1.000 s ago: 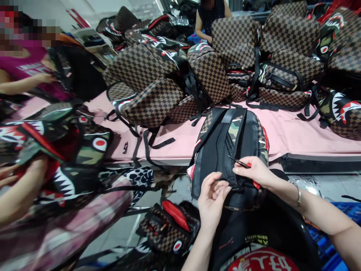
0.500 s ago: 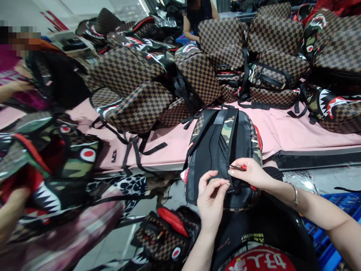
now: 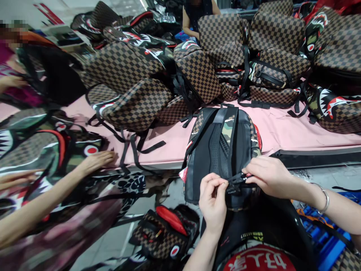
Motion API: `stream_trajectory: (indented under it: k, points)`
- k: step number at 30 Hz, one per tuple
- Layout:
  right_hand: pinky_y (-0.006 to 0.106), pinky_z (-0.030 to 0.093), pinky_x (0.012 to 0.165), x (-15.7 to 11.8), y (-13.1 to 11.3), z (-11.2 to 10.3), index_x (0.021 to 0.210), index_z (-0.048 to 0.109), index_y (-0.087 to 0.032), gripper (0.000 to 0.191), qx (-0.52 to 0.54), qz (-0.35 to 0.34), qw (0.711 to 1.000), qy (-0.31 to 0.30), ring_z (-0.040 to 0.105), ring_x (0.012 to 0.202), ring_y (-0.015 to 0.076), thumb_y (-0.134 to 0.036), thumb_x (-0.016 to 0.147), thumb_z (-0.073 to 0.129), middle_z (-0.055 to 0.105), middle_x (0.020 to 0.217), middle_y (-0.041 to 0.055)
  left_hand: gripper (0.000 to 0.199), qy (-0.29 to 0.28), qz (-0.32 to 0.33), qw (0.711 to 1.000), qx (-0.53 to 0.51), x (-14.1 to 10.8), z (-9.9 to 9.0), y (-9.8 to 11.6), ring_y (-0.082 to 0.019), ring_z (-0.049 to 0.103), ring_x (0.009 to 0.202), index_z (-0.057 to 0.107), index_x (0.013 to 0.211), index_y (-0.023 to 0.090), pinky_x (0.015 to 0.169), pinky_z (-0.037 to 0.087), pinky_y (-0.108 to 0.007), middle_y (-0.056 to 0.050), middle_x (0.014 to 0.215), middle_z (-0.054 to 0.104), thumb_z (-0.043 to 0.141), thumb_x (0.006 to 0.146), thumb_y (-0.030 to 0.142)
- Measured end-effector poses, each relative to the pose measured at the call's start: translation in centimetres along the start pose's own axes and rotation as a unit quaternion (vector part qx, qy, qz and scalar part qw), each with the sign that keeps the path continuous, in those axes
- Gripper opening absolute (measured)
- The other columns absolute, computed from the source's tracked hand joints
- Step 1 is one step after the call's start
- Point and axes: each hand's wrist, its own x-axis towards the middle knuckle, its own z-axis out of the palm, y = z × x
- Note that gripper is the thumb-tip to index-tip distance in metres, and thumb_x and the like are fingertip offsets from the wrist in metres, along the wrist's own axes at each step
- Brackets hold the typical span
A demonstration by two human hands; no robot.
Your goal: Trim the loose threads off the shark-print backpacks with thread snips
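A black-backed backpack (image 3: 208, 150) lies in front of me, straps up, its lower end over the table's edge. Near that lower end my left hand (image 3: 213, 194) is closed, thumb and fingers pinched at the end of a dark strap (image 3: 236, 181). My right hand (image 3: 262, 175), with a bracelet at the wrist, is closed on the strap's other side. A small dark tool with a bit of red shows at its fingertips, partly hidden by the fingers.
Checkered backpacks (image 3: 135, 105) are piled along the back of the pink-covered table (image 3: 287, 128). At the left a co-worker's arm (image 3: 64, 184) reaches over a camouflage shark bag (image 3: 36, 150). Another bag (image 3: 158, 233) sits low, left of my lap. A blue crate (image 3: 329, 241) stands at lower right.
My right hand has moved slightly right and turned, and a dark strap now shows between my hands. The co-worker's hand at the left has come out of the bag towards the table's edge.
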Motion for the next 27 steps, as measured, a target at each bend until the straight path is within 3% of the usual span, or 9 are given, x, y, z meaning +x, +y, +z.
stream_trajectory:
  k: [6, 14, 20, 23, 27]
  points:
    - [0.029, 0.026, 0.056, 0.3, -0.7, -0.3, 0.072, 0.055, -0.019, 0.021, -0.067, -0.025, 0.997, -0.002, 0.043, 0.063, 0.0157, -0.021, 0.088, 0.041, 0.052, 0.067, 0.0032, 0.009, -0.004, 0.004, 1.000, 0.001, -0.1, 0.1, 0.1, -0.016, 0.050, 0.079, 0.061, 0.069, 0.019, 0.074, 0.042, -0.028, -0.003, 0.080, 0.050, 0.058, 0.076, 0.023]
    - [0.026, 0.035, 0.064, 0.2, 0.0, 0.4, 0.086, 0.055, -0.019, 0.011, 0.031, 0.006, 0.999, 0.005, 0.051, 0.072, 0.0156, -0.026, 0.087, 0.047, 0.059, 0.078, 0.0032, 0.014, -0.038, -0.092, 0.989, -0.109, -0.1, -0.4, -0.8, -0.014, 0.049, 0.074, 0.057, 0.066, 0.017, 0.067, 0.040, -0.024, -0.002, 0.078, 0.051, 0.059, 0.076, 0.025]
    - [0.027, 0.033, 0.057, 1.1, -0.7, 0.4, 0.075, 0.056, -0.018, 0.015, -0.023, -0.040, 0.999, 0.004, 0.048, 0.063, 0.0160, -0.023, 0.086, 0.047, 0.056, 0.068, 0.0030, 0.016, -0.026, -0.120, 0.982, -0.143, -0.1, -0.4, 0.0, -0.013, 0.050, 0.074, 0.059, 0.063, 0.015, 0.068, 0.041, -0.023, -0.002, 0.076, 0.050, 0.065, 0.072, 0.026]
    - [0.026, 0.036, 0.059, 0.7, -0.3, 0.7, 0.077, 0.056, -0.018, 0.017, 0.026, -0.030, 0.999, 0.035, 0.050, 0.064, 0.0154, -0.024, 0.088, 0.045, 0.057, 0.069, 0.0035, 0.024, -0.023, -0.207, 0.946, -0.247, 0.1, -0.5, 0.7, -0.011, 0.052, 0.067, 0.055, 0.059, 0.014, 0.062, 0.043, -0.023, -0.001, 0.078, 0.049, 0.065, 0.071, 0.032]
    - [0.024, 0.044, 0.065, -1.1, -0.1, 1.8, 0.092, 0.056, -0.019, 0.012, 0.205, 0.086, 0.972, 0.079, 0.057, 0.072, 0.0152, -0.028, 0.085, 0.051, 0.063, 0.082, 0.0034, 0.041, -0.044, -0.310, 0.861, -0.401, 0.9, -1.0, 1.2, -0.012, 0.057, 0.062, 0.049, 0.058, 0.013, 0.058, 0.047, -0.027, -0.002, 0.084, 0.050, 0.052, 0.077, 0.049]
